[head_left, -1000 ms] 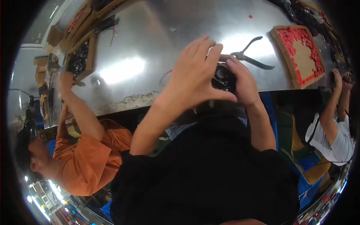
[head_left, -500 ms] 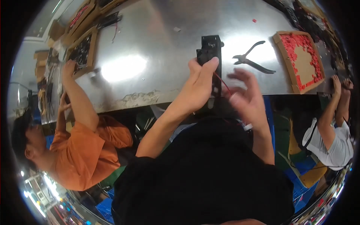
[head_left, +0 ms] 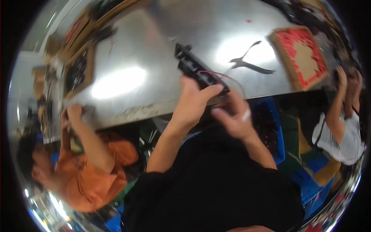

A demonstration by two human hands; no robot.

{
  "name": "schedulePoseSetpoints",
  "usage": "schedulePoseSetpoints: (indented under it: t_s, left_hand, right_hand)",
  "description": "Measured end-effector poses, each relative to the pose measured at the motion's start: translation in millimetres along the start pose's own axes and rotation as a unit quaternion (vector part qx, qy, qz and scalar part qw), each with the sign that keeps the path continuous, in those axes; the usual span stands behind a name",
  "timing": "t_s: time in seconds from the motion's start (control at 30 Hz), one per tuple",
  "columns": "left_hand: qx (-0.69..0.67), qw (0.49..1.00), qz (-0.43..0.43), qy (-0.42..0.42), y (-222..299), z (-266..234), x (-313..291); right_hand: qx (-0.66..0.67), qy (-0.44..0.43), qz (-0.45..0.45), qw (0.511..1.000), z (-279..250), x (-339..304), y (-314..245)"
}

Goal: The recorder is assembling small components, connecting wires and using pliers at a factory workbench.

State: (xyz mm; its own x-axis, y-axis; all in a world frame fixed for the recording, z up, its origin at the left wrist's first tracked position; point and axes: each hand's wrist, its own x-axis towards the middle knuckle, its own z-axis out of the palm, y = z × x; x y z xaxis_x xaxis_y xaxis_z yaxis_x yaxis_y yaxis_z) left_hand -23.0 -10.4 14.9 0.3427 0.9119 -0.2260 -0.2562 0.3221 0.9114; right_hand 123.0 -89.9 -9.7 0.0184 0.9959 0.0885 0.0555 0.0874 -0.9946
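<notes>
A long black plastic housing (head_left: 197,69) is tilted over the table's front edge, its top leaning left. My left hand (head_left: 192,101) is closed round its lower left side, thumb across the front. A thin red wire (head_left: 210,72) runs across the housing's open face, and a thin dark wire loops out to its right. At the lower end of the housing is my right hand (head_left: 236,118), a white wrap on one finger; motion smears its fingers and the housing partly hides them, so its grip is unclear. Right of the housing lie spread diagonal cutters (head_left: 250,65).
A cardboard tray of small red parts (head_left: 275,38) stands at the right on the metal table (head_left: 162,73). Another tray with black parts (head_left: 79,71) is at the left. A person in orange (head_left: 91,170) sits left; a person in white (head_left: 338,135) sits right. A blue bin (head_left: 279,127) stands below the edge.
The housing has turned from upright to leaning left, showing its open face with the wire. My right hand has come in to its lower end. The left co-worker's hand has left the tray.
</notes>
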Motion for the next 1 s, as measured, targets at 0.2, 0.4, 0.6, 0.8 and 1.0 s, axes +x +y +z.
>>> schedulePoseSetpoints:
  t_s: [0.2, 0.4, 0.6, 0.8, 1.0]
  left_hand:
    - [0.053, 0.993, 0.059, 0.083, 2, 23, -14]
    - [0.602, 0.69, 0.393, -0.082, 15, 31, -49]
    - [0.658, 0.603, 0.391, -0.224, 50, 39, 10]
    - [0.646, 0.67, 0.337, -0.142, 31, 44, 5]
    - [0.511, 0.816, 0.272, -0.005, 18, 27, 0]
  right_hand:
    - [-0.117, 0.133, -0.137, 0.975, 4, 15, -3]
    - [-0.05, 0.165, 0.042, 0.984, -28, 17, -25]
    - [0.123, 0.056, 0.085, 0.987, -48, 6, -46]
    - [0.168, 0.101, 0.111, 0.974, -48, 8, -47]
    - [-0.322, 0.268, -0.008, 0.908, -140, 81, -44]
